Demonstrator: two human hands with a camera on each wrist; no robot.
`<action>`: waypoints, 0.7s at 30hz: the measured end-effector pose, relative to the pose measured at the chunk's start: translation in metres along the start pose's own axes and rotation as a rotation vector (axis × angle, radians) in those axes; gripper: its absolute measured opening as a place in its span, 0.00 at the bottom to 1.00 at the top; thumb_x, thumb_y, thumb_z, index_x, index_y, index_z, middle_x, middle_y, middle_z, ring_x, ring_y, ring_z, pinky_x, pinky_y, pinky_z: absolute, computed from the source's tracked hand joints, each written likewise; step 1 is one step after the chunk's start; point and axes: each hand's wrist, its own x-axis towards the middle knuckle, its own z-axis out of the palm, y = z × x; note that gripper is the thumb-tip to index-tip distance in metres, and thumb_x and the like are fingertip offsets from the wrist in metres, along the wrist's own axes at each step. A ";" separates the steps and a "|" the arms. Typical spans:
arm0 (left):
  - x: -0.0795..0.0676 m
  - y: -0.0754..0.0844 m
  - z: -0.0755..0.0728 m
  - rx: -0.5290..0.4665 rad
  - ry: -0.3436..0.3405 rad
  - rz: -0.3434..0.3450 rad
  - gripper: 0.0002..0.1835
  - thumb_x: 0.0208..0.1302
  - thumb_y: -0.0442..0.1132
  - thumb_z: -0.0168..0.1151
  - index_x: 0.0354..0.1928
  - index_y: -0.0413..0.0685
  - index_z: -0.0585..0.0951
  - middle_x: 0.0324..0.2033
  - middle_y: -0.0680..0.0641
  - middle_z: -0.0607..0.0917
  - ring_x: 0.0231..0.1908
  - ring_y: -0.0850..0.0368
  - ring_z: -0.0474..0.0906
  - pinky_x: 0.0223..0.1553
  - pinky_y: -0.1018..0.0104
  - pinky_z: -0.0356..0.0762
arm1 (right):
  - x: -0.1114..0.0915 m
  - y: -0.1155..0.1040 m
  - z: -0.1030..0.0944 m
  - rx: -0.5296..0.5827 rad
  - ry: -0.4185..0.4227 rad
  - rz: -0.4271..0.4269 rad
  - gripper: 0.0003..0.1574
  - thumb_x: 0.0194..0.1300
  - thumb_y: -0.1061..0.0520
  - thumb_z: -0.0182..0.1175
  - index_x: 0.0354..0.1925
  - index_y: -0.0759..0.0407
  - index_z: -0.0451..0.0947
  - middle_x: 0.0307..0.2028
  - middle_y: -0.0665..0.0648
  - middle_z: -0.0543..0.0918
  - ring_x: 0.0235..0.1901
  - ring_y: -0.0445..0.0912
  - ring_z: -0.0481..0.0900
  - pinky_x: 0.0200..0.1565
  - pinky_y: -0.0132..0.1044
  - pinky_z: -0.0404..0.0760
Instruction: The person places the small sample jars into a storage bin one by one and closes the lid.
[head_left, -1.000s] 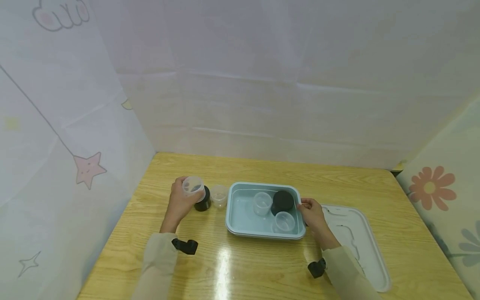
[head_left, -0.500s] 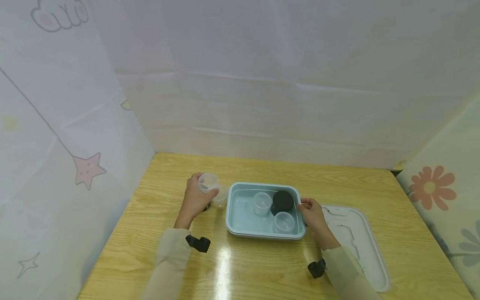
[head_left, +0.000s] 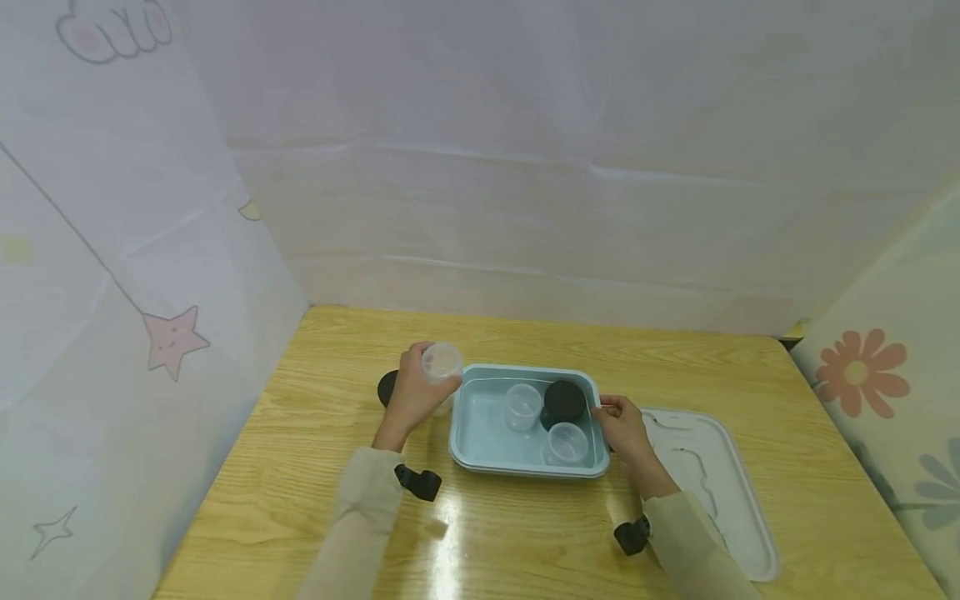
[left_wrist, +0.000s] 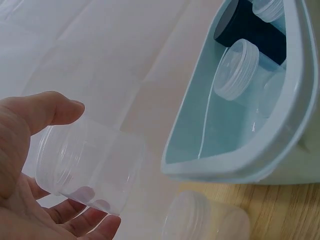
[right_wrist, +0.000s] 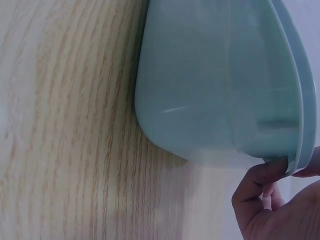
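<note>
My left hand [head_left: 420, 387] holds a clear plastic jar [left_wrist: 97, 167] between thumb and fingers, raised off the table just left of the light blue bin [head_left: 480, 454]. Below it, another clear jar [left_wrist: 207, 217] stands on the table, mostly hidden by the hand in the head view. My right hand [head_left: 624, 427] pinches the bin's right rim [right_wrist: 302, 100]. Inside the bin, toward its right side, are a clear jar [head_left: 522, 407], a second clear jar [head_left: 567, 444] and a black-lidded dark jar [head_left: 564, 402].
Another black-lidded jar [head_left: 386, 387] stands on the wooden table [head_left: 315, 450], left of my left hand and partly behind it. To the right of the bin lies a white lid [head_left: 712, 475], partly under my right forearm. A pale printed sheet [head_left: 480, 208] hangs behind the table.
The left hand has carried the clear jar rightward from above the black-lidded jar to beside the bin's left edge. The right hand stays on the rim.
</note>
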 end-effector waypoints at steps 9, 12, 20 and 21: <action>-0.002 0.002 0.014 -0.017 -0.038 0.029 0.36 0.53 0.43 0.68 0.62 0.44 0.65 0.52 0.39 0.69 0.47 0.44 0.71 0.45 0.51 0.73 | 0.001 0.002 0.001 -0.004 0.000 -0.007 0.25 0.71 0.60 0.47 0.63 0.71 0.60 0.50 0.67 0.72 0.42 0.49 0.77 0.35 0.33 0.78; -0.003 0.004 0.018 -0.008 -0.051 0.035 0.36 0.53 0.43 0.68 0.62 0.43 0.65 0.52 0.38 0.70 0.47 0.44 0.71 0.46 0.51 0.74 | 0.002 0.003 0.001 -0.011 0.001 -0.009 0.26 0.71 0.60 0.47 0.63 0.71 0.60 0.51 0.68 0.71 0.44 0.50 0.76 0.35 0.33 0.78; -0.010 0.003 0.032 0.021 -0.107 0.074 0.36 0.53 0.43 0.68 0.62 0.43 0.66 0.52 0.38 0.70 0.46 0.45 0.73 0.44 0.51 0.76 | 0.001 0.001 0.001 -0.012 0.007 -0.001 0.26 0.71 0.61 0.46 0.63 0.71 0.60 0.51 0.67 0.70 0.50 0.55 0.73 0.40 0.34 0.78; -0.011 0.003 0.034 0.028 -0.115 0.085 0.35 0.53 0.43 0.68 0.62 0.42 0.66 0.52 0.38 0.70 0.46 0.45 0.73 0.44 0.51 0.76 | 0.001 0.001 0.001 -0.011 0.008 0.005 0.26 0.71 0.61 0.46 0.63 0.70 0.60 0.52 0.67 0.70 0.50 0.54 0.73 0.40 0.34 0.78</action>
